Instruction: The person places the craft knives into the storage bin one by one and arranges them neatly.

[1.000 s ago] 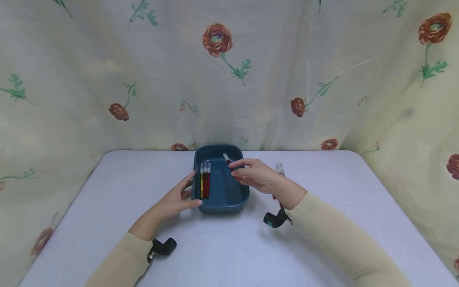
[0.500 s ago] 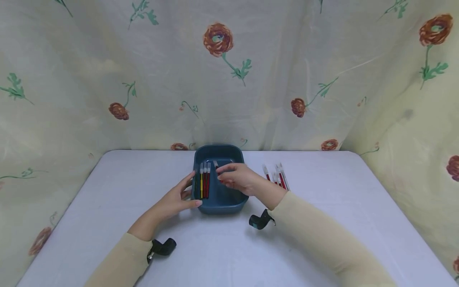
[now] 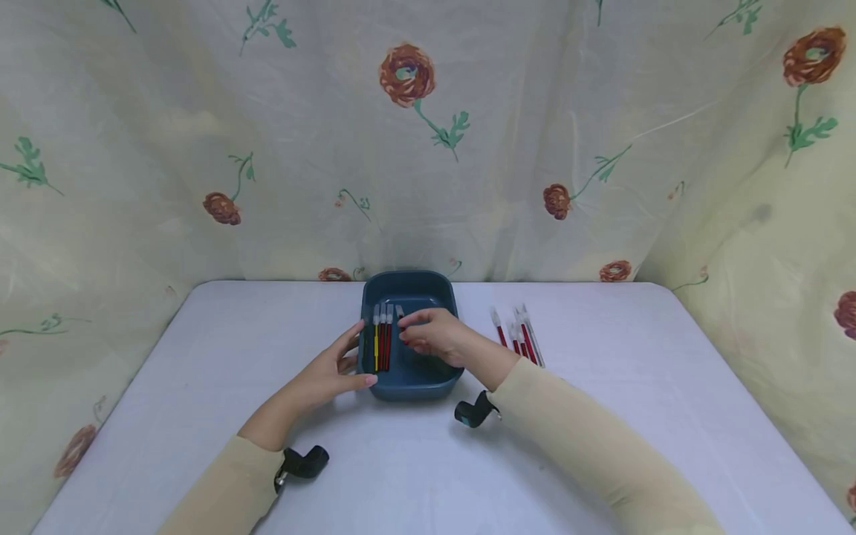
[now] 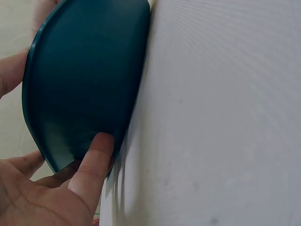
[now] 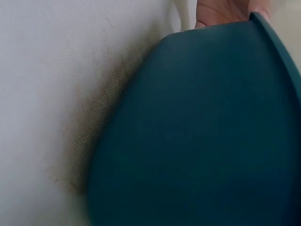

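A dark blue rectangular tray (image 3: 416, 389) stands on the table. My left hand (image 3: 326, 377) holds its near left corner, fingers along the left side and thumb against the front wall; the left wrist view shows that thumb (image 4: 96, 157) on the wall. Inside the tray my right hand (image 3: 436, 334) pinches a dark red pen (image 3: 399, 310) with a clear cap; most of the pen is hidden behind the fingers. Left of it, several capped pens (image 3: 383, 338), yellow and red among them, lie side by side along the tray's left wall.
Right of the tray, several red pens (image 3: 524, 338) with clear caps lie on the white table (image 3: 401, 468), partly behind my right forearm. A flowered curtain (image 3: 481, 186) hangs behind the table. In the right wrist view, the tray wall (image 5: 197, 122) fills most of the picture.
My right hand has moved left and lower within the tray with the red pen, close to the row of pens. The left hand stays on the tray. More loose pens show on the right.
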`<state>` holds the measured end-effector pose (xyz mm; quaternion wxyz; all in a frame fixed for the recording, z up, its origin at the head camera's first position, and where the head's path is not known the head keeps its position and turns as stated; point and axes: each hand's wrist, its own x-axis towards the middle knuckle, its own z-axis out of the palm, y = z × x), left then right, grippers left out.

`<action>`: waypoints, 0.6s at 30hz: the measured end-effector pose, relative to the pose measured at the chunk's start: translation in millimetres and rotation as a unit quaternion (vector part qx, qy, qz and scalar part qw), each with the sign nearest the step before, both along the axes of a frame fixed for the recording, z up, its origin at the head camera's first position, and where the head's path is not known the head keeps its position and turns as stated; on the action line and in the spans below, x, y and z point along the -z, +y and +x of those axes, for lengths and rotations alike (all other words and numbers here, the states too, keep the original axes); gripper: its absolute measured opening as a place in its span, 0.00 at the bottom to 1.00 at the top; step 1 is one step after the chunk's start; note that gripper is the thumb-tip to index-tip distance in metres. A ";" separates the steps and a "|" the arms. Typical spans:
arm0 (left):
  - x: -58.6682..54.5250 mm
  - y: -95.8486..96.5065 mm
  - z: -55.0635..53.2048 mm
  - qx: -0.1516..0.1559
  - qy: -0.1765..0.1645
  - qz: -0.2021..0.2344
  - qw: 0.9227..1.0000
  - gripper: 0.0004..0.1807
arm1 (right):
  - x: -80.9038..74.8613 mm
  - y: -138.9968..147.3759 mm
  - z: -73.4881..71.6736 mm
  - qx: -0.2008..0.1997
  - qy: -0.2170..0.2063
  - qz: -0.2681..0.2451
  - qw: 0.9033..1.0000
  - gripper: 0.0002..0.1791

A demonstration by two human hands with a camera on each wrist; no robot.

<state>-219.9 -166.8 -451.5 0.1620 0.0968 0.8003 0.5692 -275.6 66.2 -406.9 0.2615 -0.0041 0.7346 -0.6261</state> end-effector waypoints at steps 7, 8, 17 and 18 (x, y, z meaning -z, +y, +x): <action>-0.7 0.1 1.4 0.002 -0.006 0.005 1.000 0.55 | 4.1 -2.3 -2.9 0.001 -0.002 0.006 1.000 0.18; -0.6 0.0 1.4 0.002 -0.006 0.006 1.000 0.55 | 4.7 -2.8 -3.1 0.001 -0.003 0.006 1.000 0.18; -1.4 0.0 1.4 0.002 -0.008 0.011 1.000 0.54 | 7.9 -8.6 -3.4 0.003 0.002 0.030 1.000 0.18; -1.8 0.2 1.6 0.001 -0.008 0.012 1.000 0.54 | 8.2 -9.3 -3.4 0.003 0.003 0.034 0.999 0.18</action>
